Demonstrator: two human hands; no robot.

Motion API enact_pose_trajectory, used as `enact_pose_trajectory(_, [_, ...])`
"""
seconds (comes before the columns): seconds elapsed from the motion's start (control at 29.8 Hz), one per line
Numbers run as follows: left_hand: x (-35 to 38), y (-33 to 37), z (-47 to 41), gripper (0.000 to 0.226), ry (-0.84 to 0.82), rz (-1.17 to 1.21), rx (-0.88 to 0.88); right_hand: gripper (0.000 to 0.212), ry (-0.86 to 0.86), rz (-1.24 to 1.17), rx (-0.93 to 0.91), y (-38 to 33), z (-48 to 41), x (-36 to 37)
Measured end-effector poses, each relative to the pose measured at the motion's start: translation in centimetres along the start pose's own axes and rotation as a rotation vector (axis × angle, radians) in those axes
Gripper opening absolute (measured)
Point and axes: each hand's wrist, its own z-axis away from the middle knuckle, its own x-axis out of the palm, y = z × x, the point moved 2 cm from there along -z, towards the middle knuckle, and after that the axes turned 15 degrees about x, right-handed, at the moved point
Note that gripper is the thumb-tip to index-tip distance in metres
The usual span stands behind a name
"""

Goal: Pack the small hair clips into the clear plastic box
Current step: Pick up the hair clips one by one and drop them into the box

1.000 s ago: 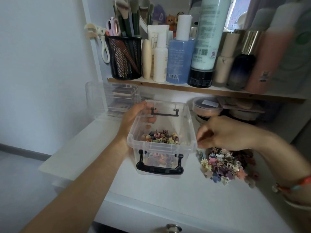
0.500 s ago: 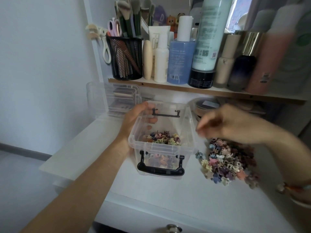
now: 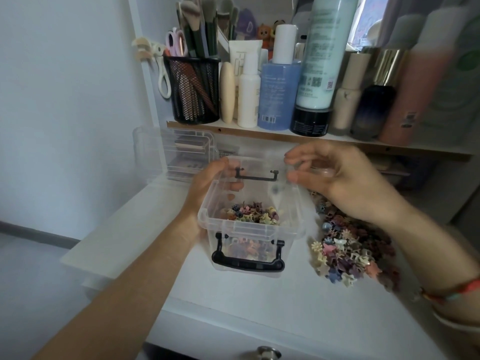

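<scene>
The left hand (image 3: 207, 188) is gripping the far-left corner of the small clear plastic box with black latch handles (image 3: 249, 229), fingers curled over its rim. Small multicoloured hair clips (image 3: 250, 215) are lying inside the box. The right hand (image 3: 335, 178) is hovering over the box's right rim, fingers spread loosely; whether they are holding anything cannot be told. Right of the box, a loose pile of clips (image 3: 350, 253) is lying on the white tabletop (image 3: 259, 307).

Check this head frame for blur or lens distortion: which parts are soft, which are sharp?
Head view: right hand and the bottles at the right edge are motion-smeared; clear plastic box and mesh brush cup read fairly sharp; wide-angle bowing tilts the shelf.
</scene>
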Motion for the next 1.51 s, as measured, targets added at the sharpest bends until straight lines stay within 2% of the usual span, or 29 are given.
enact_pose_trajectory(0.1, [0.0,0.1,0.1,0.023,-0.003,0.008,-0.016,0.005,-0.029,0.054,0.040,0.3,-0.2,-1.2])
enact_pose_trajectory(0.13, [0.0,0.0,0.1,0.022,0.004,0.009,-0.017,0.006,-0.115,0.128,0.069,0.5,-0.1,-1.5])
enact_pose_trajectory(0.24, [0.0,0.0,0.0,0.024,0.002,0.025,-0.019,0.004,-0.556,0.434,0.212,1.7,0.8,-1.2])
enact_pose_trajectory(0.3, [0.1,0.0,0.0,0.022,0.014,0.024,-0.011,0.009,-0.673,0.547,0.257,2.3,1.2,-0.5])
enact_pose_trajectory(0.47, [0.1,0.0,0.0,0.023,0.015,0.019,-0.023,0.006,-0.639,0.599,0.243,2.2,1.3,0.1])
enact_pose_trajectory(0.54, [0.0,0.0,0.0,0.022,0.011,0.015,-0.020,0.006,-0.552,0.534,0.236,1.9,0.9,-0.2])
enact_pose_trajectory(0.6, [0.1,0.1,0.1,0.022,0.003,0.022,-0.008,0.010,-0.335,0.376,0.188,1.5,0.3,-0.8])
enact_pose_trajectory(0.67, [0.2,0.2,0.1,0.027,0.000,0.032,0.004,0.008,-0.045,0.152,0.106,0.9,-0.2,-1.3])
enact_pose_trajectory(0.74, [0.2,0.2,0.1,0.024,0.009,0.018,0.006,0.007,0.109,-0.041,0.048,0.1,0.0,-0.8])
enact_pose_trajectory(0.84, [0.2,0.3,0.2,0.024,0.018,0.007,0.001,0.029,0.081,0.026,-0.047,-0.6,0.3,0.1])
enact_pose_trajectory(0.94, [0.3,0.2,0.3,0.024,0.009,0.010,0.014,0.026,-0.056,0.009,0.018,-0.9,0.6,-1.3])
enact_pose_trajectory(1.01, [0.3,0.2,0.3,0.023,0.013,0.014,0.015,0.017,-0.328,0.126,0.098,-0.4,0.8,-1.9])
enact_pose_trajectory(1.08, [0.3,0.3,0.4,0.024,0.018,0.013,0.006,0.013,-0.645,0.395,0.175,0.5,1.4,-1.6])
enact_pose_trajectory(1.14, [0.3,0.3,0.4,0.025,0.018,0.008,-0.007,0.016,-0.800,0.586,0.212,1.2,1.9,-0.8])
enact_pose_trajectory(1.24, [0.2,0.3,0.4,0.023,0.002,-0.004,-0.018,0.015,-0.776,0.638,0.217,1.2,2.0,-0.2])
enact_pose_trajectory(1.41, [0.2,0.2,0.2,0.023,-0.002,0.014,0.000,0.008,-0.712,0.525,0.216,1.1,1.7,-0.6])
enact_pose_trajectory(1.44, [0.2,0.2,0.2,0.023,-0.003,0.014,0.001,0.008,-0.622,0.439,0.203,0.9,1.4,-1.0])
enact_pose_trajectory(1.51, [0.2,0.3,0.2,0.023,-0.012,0.014,-0.002,0.007,-0.309,0.182,0.133,0.4,0.7,-1.7])
